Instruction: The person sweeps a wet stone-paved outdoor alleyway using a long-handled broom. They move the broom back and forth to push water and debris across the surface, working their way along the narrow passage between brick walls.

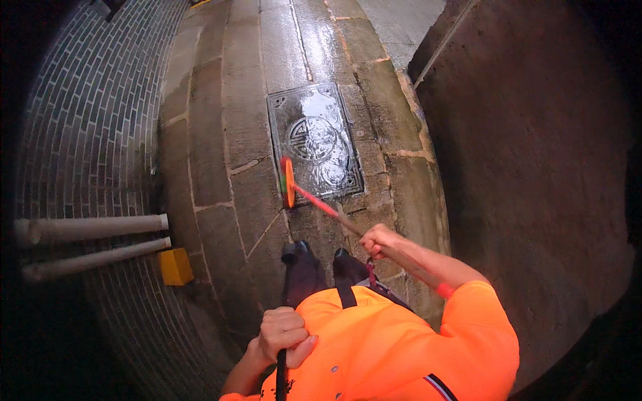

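Observation:
My right hand (379,241) is wrapped round the brownish stick of a long-handled broom (326,209). Its handle runs forward and left from beside my right arm, red toward the lower end. The narrow orange broom head (289,183), with some green and red along its left side, is at the left edge of a wet, patterned metal manhole cover (311,175). Close to the left side of my orange shirt, my left hand (283,332) is closed round a slim black rod or strap (281,377); which of these cannot be made out.
Wet stone paving (242,137) surrounds the cover, and my dark shoes (294,250) stand just behind it. On the left, two pale pipes (100,228) and a yellow block (176,266) stick out near a grey brick wall (87,127). A dark brown wall (528,167) borders the right.

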A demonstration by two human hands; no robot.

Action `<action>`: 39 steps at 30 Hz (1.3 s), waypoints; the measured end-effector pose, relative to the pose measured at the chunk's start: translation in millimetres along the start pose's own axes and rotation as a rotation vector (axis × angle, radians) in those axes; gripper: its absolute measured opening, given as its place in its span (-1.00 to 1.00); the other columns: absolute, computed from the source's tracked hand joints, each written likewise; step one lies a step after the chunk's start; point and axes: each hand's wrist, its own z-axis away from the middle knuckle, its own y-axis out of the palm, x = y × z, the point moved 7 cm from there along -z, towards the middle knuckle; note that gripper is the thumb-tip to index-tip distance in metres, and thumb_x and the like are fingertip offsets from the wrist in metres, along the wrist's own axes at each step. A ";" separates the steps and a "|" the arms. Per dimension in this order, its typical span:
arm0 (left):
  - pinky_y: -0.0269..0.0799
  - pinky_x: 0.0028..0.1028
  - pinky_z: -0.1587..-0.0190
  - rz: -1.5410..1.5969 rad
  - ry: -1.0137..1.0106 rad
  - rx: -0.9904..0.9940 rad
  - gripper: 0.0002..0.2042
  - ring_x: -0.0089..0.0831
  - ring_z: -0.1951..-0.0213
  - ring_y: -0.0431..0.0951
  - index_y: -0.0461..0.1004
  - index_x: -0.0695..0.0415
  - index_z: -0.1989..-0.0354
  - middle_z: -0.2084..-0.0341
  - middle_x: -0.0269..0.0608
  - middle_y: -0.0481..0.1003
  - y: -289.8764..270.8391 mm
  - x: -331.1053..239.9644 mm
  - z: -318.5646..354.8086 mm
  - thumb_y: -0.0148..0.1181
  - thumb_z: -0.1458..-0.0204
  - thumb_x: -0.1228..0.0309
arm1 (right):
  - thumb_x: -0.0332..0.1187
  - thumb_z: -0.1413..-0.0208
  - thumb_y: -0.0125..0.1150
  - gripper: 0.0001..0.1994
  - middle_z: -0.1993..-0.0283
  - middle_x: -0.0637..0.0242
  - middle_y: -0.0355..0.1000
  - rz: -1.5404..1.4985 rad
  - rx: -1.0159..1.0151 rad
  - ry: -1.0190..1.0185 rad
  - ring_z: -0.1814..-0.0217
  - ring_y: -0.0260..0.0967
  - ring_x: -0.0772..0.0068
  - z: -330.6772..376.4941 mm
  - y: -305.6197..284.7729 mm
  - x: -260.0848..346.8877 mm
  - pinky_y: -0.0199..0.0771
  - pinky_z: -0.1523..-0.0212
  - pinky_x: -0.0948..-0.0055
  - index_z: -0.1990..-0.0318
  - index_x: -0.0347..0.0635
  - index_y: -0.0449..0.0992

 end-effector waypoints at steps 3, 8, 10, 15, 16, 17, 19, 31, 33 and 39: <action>-0.01 -0.47 0.73 0.058 0.034 0.038 -0.77 -0.41 0.83 0.15 0.21 0.13 0.88 0.89 -0.32 0.10 -19.2 24.0 -24.8 0.15 0.41 0.58 | -0.47 0.04 0.02 -0.86 0.77 0.43 0.10 -0.125 -0.080 -0.064 0.85 0.00 0.58 15.3 -22.9 29.6 -0.03 0.83 0.47 0.57 -0.20 0.23; -0.01 -0.44 0.74 0.117 0.101 0.126 -0.76 -0.39 0.84 0.15 0.19 0.14 0.88 0.89 -0.32 0.08 -72.4 60.2 -68.3 0.15 0.39 0.57 | -0.50 0.02 0.01 -0.87 0.72 0.43 0.12 -0.136 -0.302 -0.192 0.82 0.04 0.58 33.2 -26.7 55.1 0.00 0.82 0.47 0.43 -0.18 0.15; -0.01 -0.44 0.73 0.118 0.141 0.161 -0.76 -0.39 0.83 0.16 0.19 0.14 0.88 0.89 -0.31 0.09 -96.7 70.9 -86.5 0.15 0.38 0.57 | -0.49 0.03 0.01 -0.85 0.73 0.46 0.09 -0.207 -0.367 -0.184 0.82 0.03 0.59 41.1 -20.7 60.3 0.00 0.81 0.47 0.47 -0.14 0.14; 0.00 -0.43 0.73 0.138 0.198 0.253 -0.75 -0.39 0.82 0.17 0.19 0.13 0.88 0.88 -0.31 0.11 -146.0 98.0 -130.8 0.15 0.37 0.56 | -0.45 -0.01 -0.03 -0.82 0.75 0.51 0.02 -0.457 -0.491 -0.174 0.82 -0.05 0.61 50.2 -36.4 66.0 -0.04 0.78 0.49 0.56 -0.07 0.13; 0.01 -0.43 0.73 0.140 0.189 0.273 -0.75 -0.39 0.82 0.17 0.19 0.13 0.88 0.87 -0.30 0.11 -153.6 103.9 -137.3 0.15 0.37 0.56 | -0.44 -0.01 -0.03 -0.80 0.76 0.52 0.01 -0.516 -0.531 -0.169 0.82 -0.06 0.61 47.4 -45.7 60.2 -0.04 0.77 0.49 0.58 -0.05 0.13; 0.01 -0.43 0.73 0.143 0.185 0.297 -0.75 -0.39 0.81 0.18 0.19 0.13 0.88 0.87 -0.30 0.11 -160.2 110.7 -146.3 0.16 0.37 0.56 | -0.43 -0.02 -0.03 -0.78 0.77 0.52 0.01 -0.580 -0.575 -0.168 0.82 -0.07 0.61 41.4 -56.7 50.3 -0.04 0.77 0.49 0.61 -0.04 0.13; 0.03 -0.43 0.73 0.148 0.188 0.341 -0.75 -0.38 0.81 0.18 0.19 0.13 0.88 0.88 -0.30 0.11 -170.5 122.3 -163.9 0.16 0.37 0.56 | -0.42 -0.02 -0.04 -0.74 0.78 0.53 0.00 -0.706 -0.650 -0.146 0.83 -0.08 0.60 31.9 -79.0 38.1 -0.05 0.77 0.50 0.66 -0.01 0.11; 0.02 -0.43 0.73 0.164 0.156 0.439 -0.79 -0.38 0.83 0.18 0.25 0.14 0.87 0.89 -0.32 0.12 -243.5 242.6 -325.6 0.16 0.39 0.55 | -0.49 0.18 -0.01 -0.82 0.70 0.43 0.16 -0.574 -0.500 -0.664 0.70 0.08 0.50 -135.7 -120.7 216.5 0.13 0.66 0.45 0.72 -0.06 0.21; 0.02 -0.43 0.73 0.168 0.155 0.485 -0.79 -0.39 0.83 0.17 0.25 0.13 0.87 0.90 -0.33 0.11 -252.6 258.1 -376.1 0.16 0.40 0.54 | -0.49 0.21 0.05 -0.88 0.66 0.40 0.20 -0.815 -0.167 -0.621 0.64 0.16 0.48 -222.1 -81.8 306.5 0.13 0.65 0.46 0.68 -0.11 0.29; -0.01 -0.45 0.75 0.212 0.225 0.534 -0.78 -0.45 0.84 0.17 0.24 0.11 0.89 0.91 -0.36 0.09 -281.3 290.2 -510.2 0.16 0.41 0.53 | -0.48 0.20 0.01 -0.78 0.82 0.46 0.03 -0.897 -0.328 -0.542 0.83 -0.02 0.52 -288.7 -51.3 549.8 0.02 0.78 0.44 0.77 -0.05 0.17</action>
